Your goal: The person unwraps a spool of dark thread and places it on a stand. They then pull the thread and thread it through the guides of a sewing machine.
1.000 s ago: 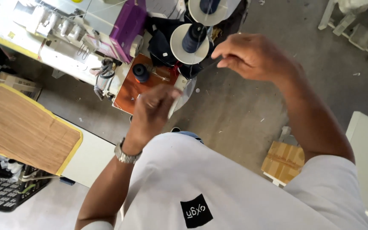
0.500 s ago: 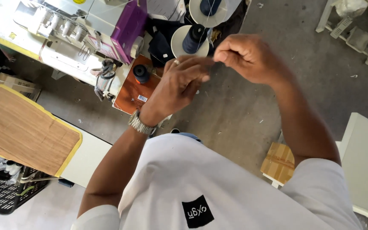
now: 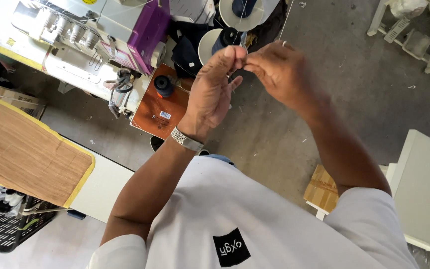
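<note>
Two bare hands meet fingertip to fingertip. The left hand [image 3: 214, 89] and the right hand [image 3: 279, 74] each pinch narrowly on one fine pale thread [image 3: 285, 20], which runs up and away from the fingers. Just beyond the fingertips stand two dark thread cones [image 3: 227, 37] on round white discs. Below the left fingers one small dark spool [image 3: 163, 85] sits on a smooth brown wooden board [image 3: 158, 112]. One metal-link watch [image 3: 186, 140] bands the left wrist.
</note>
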